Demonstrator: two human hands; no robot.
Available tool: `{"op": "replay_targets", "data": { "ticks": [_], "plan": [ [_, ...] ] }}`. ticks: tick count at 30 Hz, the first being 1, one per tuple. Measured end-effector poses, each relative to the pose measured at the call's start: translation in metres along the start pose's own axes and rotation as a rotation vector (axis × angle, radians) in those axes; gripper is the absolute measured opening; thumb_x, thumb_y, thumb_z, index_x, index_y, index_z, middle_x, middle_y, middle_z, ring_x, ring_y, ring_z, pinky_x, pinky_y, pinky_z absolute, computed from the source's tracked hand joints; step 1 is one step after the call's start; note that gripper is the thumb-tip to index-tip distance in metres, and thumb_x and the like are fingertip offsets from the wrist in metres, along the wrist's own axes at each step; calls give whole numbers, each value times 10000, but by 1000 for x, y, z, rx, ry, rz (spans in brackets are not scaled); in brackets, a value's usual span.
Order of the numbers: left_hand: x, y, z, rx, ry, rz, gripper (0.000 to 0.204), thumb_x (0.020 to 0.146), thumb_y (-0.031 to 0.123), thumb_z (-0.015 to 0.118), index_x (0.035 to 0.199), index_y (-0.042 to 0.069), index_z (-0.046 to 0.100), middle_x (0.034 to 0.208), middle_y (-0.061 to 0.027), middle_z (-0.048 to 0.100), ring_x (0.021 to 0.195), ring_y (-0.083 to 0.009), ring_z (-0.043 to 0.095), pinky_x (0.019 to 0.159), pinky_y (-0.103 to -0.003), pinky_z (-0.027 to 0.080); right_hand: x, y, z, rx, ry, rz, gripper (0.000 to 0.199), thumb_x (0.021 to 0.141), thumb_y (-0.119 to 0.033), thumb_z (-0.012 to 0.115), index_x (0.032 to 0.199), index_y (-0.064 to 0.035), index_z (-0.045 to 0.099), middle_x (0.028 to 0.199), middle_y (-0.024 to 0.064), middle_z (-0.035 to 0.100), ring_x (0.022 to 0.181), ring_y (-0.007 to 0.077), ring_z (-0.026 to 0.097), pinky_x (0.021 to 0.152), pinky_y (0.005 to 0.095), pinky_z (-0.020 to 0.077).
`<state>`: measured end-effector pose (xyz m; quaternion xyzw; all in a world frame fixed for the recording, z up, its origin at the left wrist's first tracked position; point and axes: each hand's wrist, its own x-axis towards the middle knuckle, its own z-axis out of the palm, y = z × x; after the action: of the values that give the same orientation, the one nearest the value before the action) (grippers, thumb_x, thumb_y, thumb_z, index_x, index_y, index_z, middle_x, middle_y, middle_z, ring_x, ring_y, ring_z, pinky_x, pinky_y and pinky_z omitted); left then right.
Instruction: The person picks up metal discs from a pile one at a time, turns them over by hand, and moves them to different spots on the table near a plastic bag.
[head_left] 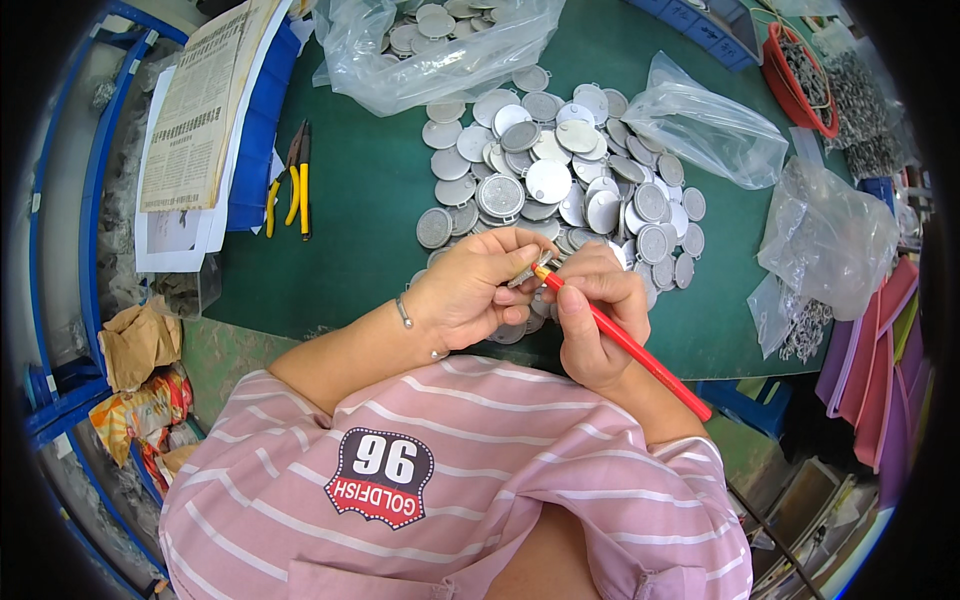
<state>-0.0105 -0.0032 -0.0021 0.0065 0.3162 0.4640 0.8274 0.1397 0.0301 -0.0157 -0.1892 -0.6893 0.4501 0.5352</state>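
My left hand (475, 290) pinches a small grey metal disc (523, 274) just above the near edge of a green mat (360, 200). My right hand (595, 315) grips a long red-handled tool (640, 352) whose yellowish tip touches that disc. The two hands meet in the middle of the view. Just beyond them lies a spread heap of round grey metal discs (560, 180). A thin bracelet circles my left wrist.
Yellow-handled pliers (290, 185) lie at the mat's left. A clear bag of discs (430, 40) sits at the back; other clear bags (715, 125) lie right. A red basket of metal chains (800, 75) is far right, papers (200, 110) far left.
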Motion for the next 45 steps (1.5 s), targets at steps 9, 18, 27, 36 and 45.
{"op": "replay_targets", "data": {
  "ticks": [9,18,27,36,45],
  "plan": [
    [0,2,1,32,10,28,154,895,155,488,972,29,529,645,18,439,490,-25,359,430,-178,328,-1,1,-1,-20,71,-9,104,792,16,552,857,-17,477,748,105,574,640,185,501,636,313,380],
    [-1,4,7,76,94,95,157,894,148,487,980,24,532,649,19,451,495,-28,370,433,-191,340,-1,-1,-1,9,10,-19,102,782,29,548,835,-24,479,724,96,571,604,176,493,621,315,376],
    [1,3,6,173,212,204,186,856,137,554,974,-4,525,696,-28,527,516,-54,457,488,-222,464,-2,-1,-2,-25,19,-19,111,773,29,557,821,-29,476,712,93,569,592,177,495,608,312,374],
    [0,4,5,187,179,207,172,856,124,548,966,-6,525,694,-39,542,484,-58,456,455,-218,456,-3,0,-1,-31,21,-9,114,766,34,562,815,-23,475,706,100,562,584,186,494,593,316,382],
    [0,3,4,176,132,181,174,862,123,539,975,-8,525,702,-31,541,488,-58,453,451,-219,448,-1,-4,-1,8,16,-12,95,778,36,537,816,-17,468,709,100,562,587,180,494,589,321,387]
  ]
}}
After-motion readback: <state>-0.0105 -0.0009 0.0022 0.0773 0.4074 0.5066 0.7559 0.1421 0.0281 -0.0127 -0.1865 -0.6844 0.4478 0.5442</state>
